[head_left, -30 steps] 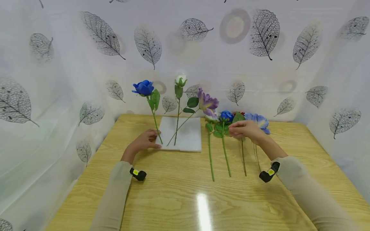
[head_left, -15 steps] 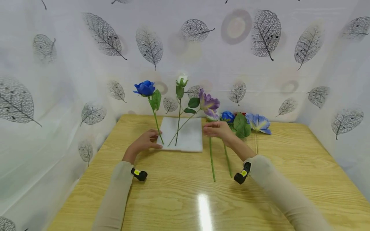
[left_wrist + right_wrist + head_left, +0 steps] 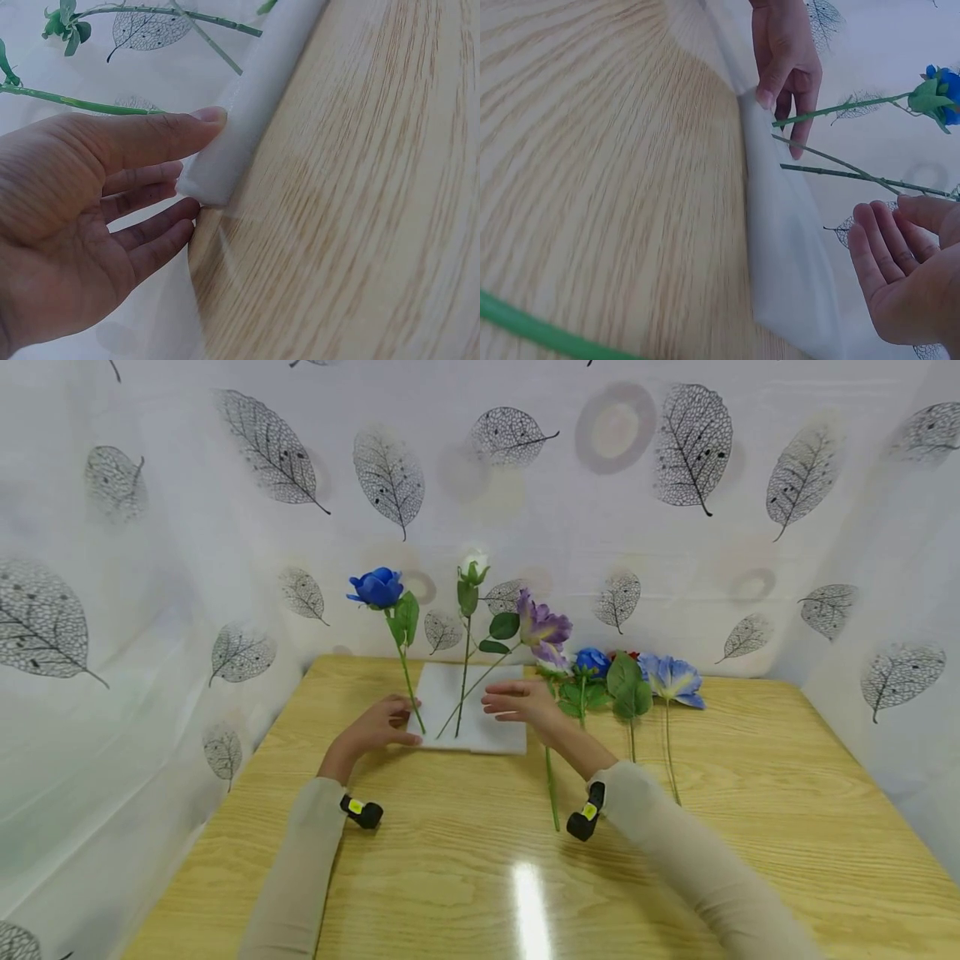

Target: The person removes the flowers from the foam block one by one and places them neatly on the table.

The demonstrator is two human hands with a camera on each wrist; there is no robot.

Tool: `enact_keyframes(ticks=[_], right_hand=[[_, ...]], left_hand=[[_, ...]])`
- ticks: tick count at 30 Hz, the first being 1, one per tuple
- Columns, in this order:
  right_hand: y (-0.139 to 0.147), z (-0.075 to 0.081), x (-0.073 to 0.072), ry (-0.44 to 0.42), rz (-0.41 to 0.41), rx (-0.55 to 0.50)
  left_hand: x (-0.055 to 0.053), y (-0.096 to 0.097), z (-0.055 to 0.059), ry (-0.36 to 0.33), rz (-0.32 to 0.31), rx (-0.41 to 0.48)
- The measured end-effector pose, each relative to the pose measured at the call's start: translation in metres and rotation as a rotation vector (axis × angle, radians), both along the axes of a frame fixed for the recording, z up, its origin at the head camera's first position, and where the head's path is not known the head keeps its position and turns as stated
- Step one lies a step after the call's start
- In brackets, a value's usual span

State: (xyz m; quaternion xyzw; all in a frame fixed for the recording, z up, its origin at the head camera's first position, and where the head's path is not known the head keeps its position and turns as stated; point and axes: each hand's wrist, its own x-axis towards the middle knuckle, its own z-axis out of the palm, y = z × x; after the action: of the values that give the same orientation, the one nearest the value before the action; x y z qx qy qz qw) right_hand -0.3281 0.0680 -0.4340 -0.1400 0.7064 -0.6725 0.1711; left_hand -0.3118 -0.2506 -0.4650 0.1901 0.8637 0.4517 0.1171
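Observation:
My left hand [image 3: 372,727] grips the left edge of a white foam slab [image 3: 491,737]; in the left wrist view its thumb lies along the slab [image 3: 244,127] and the fingers are at the corner. Standing in the slab are a blue artificial rose [image 3: 377,587], an upright white rose [image 3: 474,570] and a purple flower [image 3: 546,628] leaning right, its stem crossing the white rose's. Over the slab's right part, my right hand [image 3: 525,703] has loosely extended fingers. In the right wrist view its thumb [image 3: 926,211] is close to the crossing stems; whether it touches them I cannot tell.
On the wooden table [image 3: 450,843] to the right lie several flowers: a blue rose [image 3: 592,663], a pale blue flower [image 3: 672,678], a mostly hidden red one [image 3: 624,654] and a partly hidden white one. A leaf-printed curtain [image 3: 525,510] surrounds the table.
The right hand has moved left from the lying flowers to above the slab, beside the purple flower's stem. My left hand has kept its place on the slab.

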Motion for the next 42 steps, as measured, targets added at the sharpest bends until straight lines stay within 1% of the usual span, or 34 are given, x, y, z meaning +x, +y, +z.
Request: enact_keyframes(ticks=[3,11,17,22,26,29,35,39,42], right_hand=[[-0.008,0.001,0.001,-0.021,-0.017,-0.019],[-0.024,-0.004,-0.001,-0.074,-0.107,-0.096],[-0.031,-0.005,-0.001,-0.093,-0.133,-0.121],[-0.036,-0.005,-0.001,-0.097,-0.145,-0.116],[-0.038,-0.005,0.000,-0.066,-0.156,-0.103],[-0.039,-0.004,0.001,-0.031,-0.162,-0.095],[-0.042,-0.005,0.001,0.040,-0.163,-0.079],[-0.047,-0.005,0.001,0.096,-0.148,-0.104],[-0.051,-0.004,0.001,0.128,-0.121,-0.128]], left_hand=[[0.000,0.000,0.000,-0.006,0.001,0.007],[-0.002,0.000,-0.003,-0.006,0.000,0.010],[-0.002,0.000,-0.003,-0.002,-0.003,0.004],[-0.001,0.000,-0.002,-0.020,0.010,0.012],[-0.001,0.000,-0.002,-0.010,0.009,0.011],[-0.002,0.000,-0.002,0.005,0.003,0.004],[-0.003,0.001,-0.002,0.012,0.000,0.008],[-0.002,0.000,-0.002,0.003,0.009,0.011],[-0.002,0.000,-0.002,0.006,0.010,0.009]])
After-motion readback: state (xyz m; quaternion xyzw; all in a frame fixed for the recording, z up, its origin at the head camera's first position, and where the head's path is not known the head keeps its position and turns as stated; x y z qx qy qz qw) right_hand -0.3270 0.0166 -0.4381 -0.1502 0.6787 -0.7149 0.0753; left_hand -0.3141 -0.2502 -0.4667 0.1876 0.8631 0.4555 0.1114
